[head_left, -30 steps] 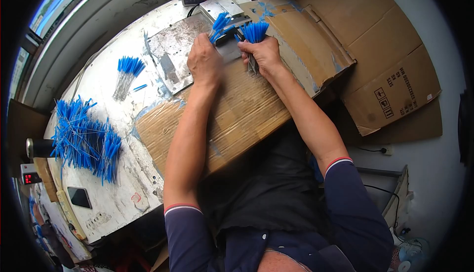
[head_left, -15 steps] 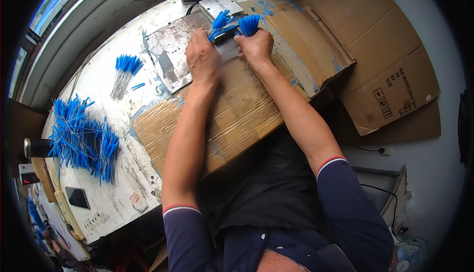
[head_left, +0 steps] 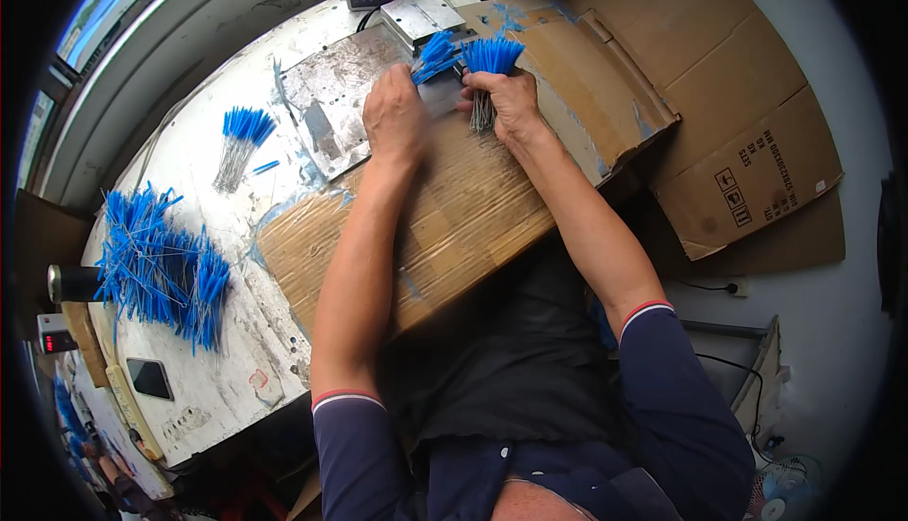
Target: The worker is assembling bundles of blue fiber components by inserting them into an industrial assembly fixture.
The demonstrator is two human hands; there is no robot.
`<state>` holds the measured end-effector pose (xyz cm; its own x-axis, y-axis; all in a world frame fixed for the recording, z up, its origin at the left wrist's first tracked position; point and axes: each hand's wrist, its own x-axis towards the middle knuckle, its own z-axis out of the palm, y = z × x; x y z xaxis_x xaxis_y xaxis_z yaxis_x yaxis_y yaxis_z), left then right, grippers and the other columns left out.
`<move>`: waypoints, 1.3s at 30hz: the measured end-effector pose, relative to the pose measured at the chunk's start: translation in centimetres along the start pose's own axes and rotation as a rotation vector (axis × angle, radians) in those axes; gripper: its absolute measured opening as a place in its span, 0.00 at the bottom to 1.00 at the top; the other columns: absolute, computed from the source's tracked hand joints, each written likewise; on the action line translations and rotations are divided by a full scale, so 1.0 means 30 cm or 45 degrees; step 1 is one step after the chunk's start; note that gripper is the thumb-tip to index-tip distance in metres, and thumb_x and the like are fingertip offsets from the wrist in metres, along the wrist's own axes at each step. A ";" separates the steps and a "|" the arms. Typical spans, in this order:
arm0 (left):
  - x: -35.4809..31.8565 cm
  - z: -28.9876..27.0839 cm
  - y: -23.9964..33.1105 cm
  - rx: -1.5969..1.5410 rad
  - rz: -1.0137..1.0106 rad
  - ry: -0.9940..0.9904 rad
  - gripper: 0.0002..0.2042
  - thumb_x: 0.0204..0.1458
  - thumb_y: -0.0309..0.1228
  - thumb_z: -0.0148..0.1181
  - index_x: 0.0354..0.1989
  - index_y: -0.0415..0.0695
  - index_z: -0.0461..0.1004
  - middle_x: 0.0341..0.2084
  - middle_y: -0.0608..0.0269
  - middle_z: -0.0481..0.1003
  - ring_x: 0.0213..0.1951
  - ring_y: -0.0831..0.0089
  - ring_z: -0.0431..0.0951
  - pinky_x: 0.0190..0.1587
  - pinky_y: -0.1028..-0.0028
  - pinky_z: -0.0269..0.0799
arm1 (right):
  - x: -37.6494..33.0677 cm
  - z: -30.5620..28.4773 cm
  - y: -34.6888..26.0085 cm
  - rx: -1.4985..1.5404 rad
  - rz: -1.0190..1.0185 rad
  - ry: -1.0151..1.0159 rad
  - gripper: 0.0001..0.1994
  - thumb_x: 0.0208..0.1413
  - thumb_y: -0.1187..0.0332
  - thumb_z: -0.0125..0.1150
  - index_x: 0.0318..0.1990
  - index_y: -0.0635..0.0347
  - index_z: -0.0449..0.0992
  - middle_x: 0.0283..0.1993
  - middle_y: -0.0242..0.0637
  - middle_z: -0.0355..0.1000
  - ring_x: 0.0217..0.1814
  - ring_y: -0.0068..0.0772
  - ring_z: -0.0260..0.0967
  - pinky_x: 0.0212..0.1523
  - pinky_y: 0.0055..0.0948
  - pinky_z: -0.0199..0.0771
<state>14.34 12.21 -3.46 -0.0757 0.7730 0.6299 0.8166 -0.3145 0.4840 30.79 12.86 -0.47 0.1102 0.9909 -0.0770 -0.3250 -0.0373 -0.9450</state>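
While bundles rest on the cardboard-covered counter [head_left: 454, 237]:
Right hand [head_left: 511, 100]: clenched around blue-tipped wire bundle [head_left: 487, 72].
Left hand [head_left: 395, 119]: pressing second bundle [head_left: 435, 56]; grip unclear.
Handling: light, springy, easily splayed; hold mid-stem.

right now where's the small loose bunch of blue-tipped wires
In the head view, the small bunch of blue-tipped wires lies alone on the white table, to the left of the left hand and above the big blue pile.

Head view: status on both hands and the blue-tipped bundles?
Left hand gripping one blue-tipped bundle at the metal plate. Right hand shut on second bundle, thin stems hanging below the fist. Nothing in the way on the cardboard.
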 end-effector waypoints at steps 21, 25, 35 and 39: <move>-0.010 -0.023 0.024 0.213 -0.031 -0.120 0.04 0.56 0.24 0.50 0.38 0.41 0.69 0.32 0.50 0.76 0.39 0.50 0.79 0.39 0.55 0.75 | -0.052 0.003 -0.023 -0.171 0.053 0.063 0.07 0.42 0.84 0.64 0.25 0.66 0.71 0.22 0.39 0.71 0.17 0.34 0.73 0.15 0.32 0.78; 0.001 -0.026 0.028 0.172 -0.118 0.010 0.04 0.54 0.22 0.51 0.38 0.41 0.69 0.34 0.51 0.75 0.37 0.52 0.79 0.37 0.56 0.76 | -0.025 0.016 -0.011 -0.257 0.050 0.160 0.07 0.42 0.85 0.64 0.25 0.66 0.71 0.23 0.39 0.72 0.18 0.33 0.73 0.15 0.32 0.79; 0.006 -0.017 0.012 0.121 -0.038 0.141 0.06 0.55 0.24 0.54 0.40 0.43 0.73 0.32 0.52 0.77 0.39 0.54 0.79 0.45 0.59 0.69 | 0.006 0.058 0.015 -0.445 -0.050 0.314 0.07 0.40 0.84 0.64 0.21 0.65 0.72 0.24 0.36 0.72 0.20 0.30 0.73 0.17 0.33 0.80; 0.016 -0.014 -0.006 0.154 0.121 0.293 0.07 0.53 0.23 0.53 0.39 0.42 0.73 0.31 0.54 0.78 0.38 0.57 0.78 0.48 0.61 0.66 | 0.008 0.066 0.025 -0.454 -0.036 0.319 0.06 0.40 0.83 0.67 0.23 0.65 0.74 0.24 0.37 0.73 0.20 0.30 0.73 0.20 0.31 0.80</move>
<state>13.93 12.40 -3.00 -0.1117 0.5933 0.7972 0.8875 -0.3013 0.3487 28.70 13.32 -0.58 0.3536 0.9318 -0.0825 0.0212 -0.0961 -0.9951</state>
